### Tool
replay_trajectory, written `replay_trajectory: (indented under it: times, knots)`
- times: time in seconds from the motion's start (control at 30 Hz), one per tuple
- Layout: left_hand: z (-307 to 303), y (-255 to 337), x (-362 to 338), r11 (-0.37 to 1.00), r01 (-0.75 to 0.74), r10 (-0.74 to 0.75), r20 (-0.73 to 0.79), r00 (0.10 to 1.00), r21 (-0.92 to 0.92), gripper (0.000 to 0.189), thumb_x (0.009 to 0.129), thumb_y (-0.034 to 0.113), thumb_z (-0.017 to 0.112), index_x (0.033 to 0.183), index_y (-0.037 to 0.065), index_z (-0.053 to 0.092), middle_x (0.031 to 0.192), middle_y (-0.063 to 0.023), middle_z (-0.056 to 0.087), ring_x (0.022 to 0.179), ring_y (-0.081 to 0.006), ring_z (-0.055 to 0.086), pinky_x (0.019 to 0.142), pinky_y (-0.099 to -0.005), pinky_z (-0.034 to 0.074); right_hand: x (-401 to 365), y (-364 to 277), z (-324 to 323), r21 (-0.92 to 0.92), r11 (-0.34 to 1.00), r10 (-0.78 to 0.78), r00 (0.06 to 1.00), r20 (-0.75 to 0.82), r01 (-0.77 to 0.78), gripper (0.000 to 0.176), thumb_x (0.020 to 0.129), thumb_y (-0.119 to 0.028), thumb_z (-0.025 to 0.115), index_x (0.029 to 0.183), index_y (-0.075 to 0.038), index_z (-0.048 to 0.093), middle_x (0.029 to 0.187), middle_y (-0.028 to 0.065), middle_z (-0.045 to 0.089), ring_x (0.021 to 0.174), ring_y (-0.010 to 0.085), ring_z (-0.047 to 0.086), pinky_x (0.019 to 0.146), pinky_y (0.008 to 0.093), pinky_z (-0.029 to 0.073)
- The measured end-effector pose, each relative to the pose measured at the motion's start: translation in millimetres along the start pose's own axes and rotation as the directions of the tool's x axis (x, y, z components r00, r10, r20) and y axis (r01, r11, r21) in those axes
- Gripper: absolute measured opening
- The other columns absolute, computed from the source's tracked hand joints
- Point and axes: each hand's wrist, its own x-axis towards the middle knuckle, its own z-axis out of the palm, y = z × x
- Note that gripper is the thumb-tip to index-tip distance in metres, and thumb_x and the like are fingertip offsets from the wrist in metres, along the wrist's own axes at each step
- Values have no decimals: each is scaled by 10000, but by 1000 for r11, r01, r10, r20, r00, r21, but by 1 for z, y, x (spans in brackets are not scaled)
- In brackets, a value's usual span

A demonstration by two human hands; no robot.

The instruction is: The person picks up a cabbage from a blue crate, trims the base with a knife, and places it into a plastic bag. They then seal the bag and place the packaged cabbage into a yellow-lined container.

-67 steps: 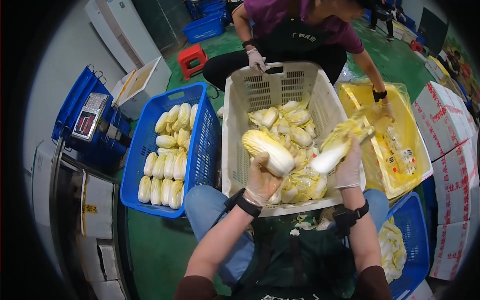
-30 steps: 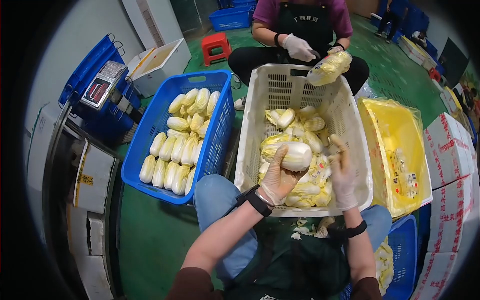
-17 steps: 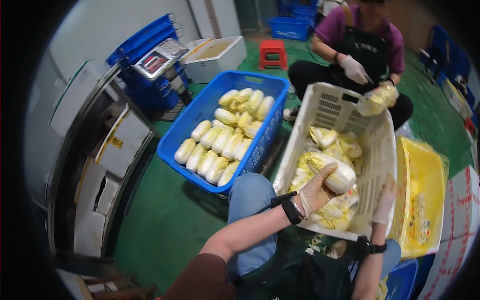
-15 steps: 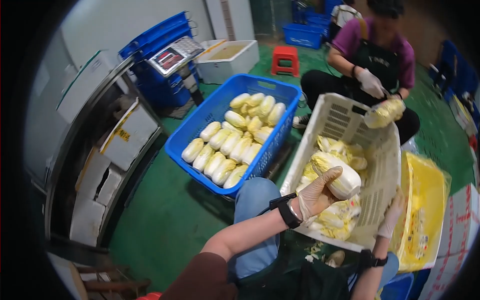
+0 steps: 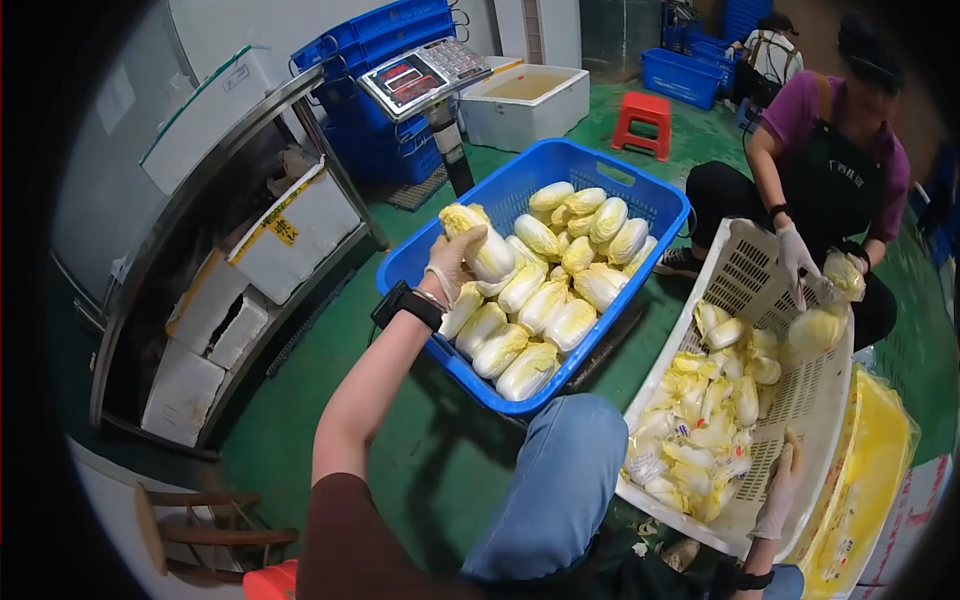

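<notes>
My left hand (image 5: 452,262), in a thin pale glove, is wrapped round a napa cabbage (image 5: 490,254). It holds the cabbage over the left side of a blue plastic basket (image 5: 402,276), where rows of trimmed napa cabbages (image 5: 540,304) lie. To the right stands a white perforated crate (image 5: 655,375) with loose yellow-white cabbage pieces and leaves (image 5: 705,420) inside. Against that crate's near right side rests my right hand (image 5: 779,492), also gloved. Its fingers are stretched out along the wall, and no cabbage shows in them.
Across the crate a co-worker in gloves holds a cabbage (image 5: 845,278). A digital scale (image 5: 425,78) stands behind the basket, with a white foam box (image 5: 530,112) and red stool (image 5: 642,125) farther back. A metal rack (image 5: 230,340) is at left; yellow plastic sheeting (image 5: 862,480) lies right.
My left hand has carried the napa cabbage from above the white crate leftward to the blue basket. My right hand stays at the crate's side. The view has turned left.
</notes>
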Motion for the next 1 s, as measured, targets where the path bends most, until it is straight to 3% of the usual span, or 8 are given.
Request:
replay_trajectory:
  times: [0.17,0.27,0.5,0.6,0.67,0.7,0.77,1.0]
  knots:
    - [-31,-49,82,945,-148,193,-135,972,292,635,670,146,803,1236,69,527,1140,-111,622,1011,-247,634,880,-383,527,2,-2,18,-14,992,126,991,42,-125,358,1004,-240,473,1296,-42,535,1069,-50,575,664,3,347,566,154,311]
    - [-19,-52,101,531,-506,637,73,767,679,636,643,124,770,1242,175,562,1169,-90,624,1050,-287,604,961,-356,464,7,5,25,10,987,160,985,60,-161,351,1003,-239,475,1284,-38,542,1004,-58,569,647,10,332,557,167,306]
    - [13,-75,176,-394,-625,537,720,439,674,593,674,175,746,1240,205,573,1138,-79,611,1076,-308,542,956,-436,409,18,22,49,-160,963,233,970,72,-219,357,1003,-245,453,1268,-32,563,1088,-24,584,726,51,409,640,188,358]
    - [10,-113,197,-517,-504,230,680,697,691,455,856,268,574,1305,208,544,1278,-99,562,1246,-305,458,1036,-488,328,19,8,52,-288,928,263,963,59,-235,378,1008,-261,432,1277,-29,560,1099,-1,591,851,100,493,757,228,416]
    - [-28,-173,274,20,-694,118,687,717,720,477,959,290,459,1426,193,436,1531,-168,280,1447,-264,170,1179,-410,70,23,26,42,-265,940,228,974,11,-217,365,1010,-249,424,1254,-26,581,1053,15,599,861,118,508,788,244,428]
    - [-19,-172,267,231,-690,159,674,722,686,503,853,60,413,1338,127,528,1425,-203,435,1369,-362,324,1158,-429,198,29,27,41,-293,941,184,983,24,-169,372,988,-270,465,1241,-30,592,1038,34,613,855,135,529,785,259,440]
    - [-19,-165,274,-249,-677,135,717,684,693,585,843,24,493,1411,153,448,1537,-213,238,1447,-378,116,1177,-414,69,39,29,41,-334,932,154,988,20,-139,381,966,-292,506,1228,-33,604,1023,53,627,849,152,550,782,274,451]
    - [4,-149,229,-296,-567,100,616,782,769,613,811,-14,508,1406,111,432,1479,-194,358,1387,-405,266,1172,-395,194,100,94,59,-796,605,163,981,107,-14,480,819,-412,633,1143,-57,635,1017,195,660,942,336,641,831,407,490]
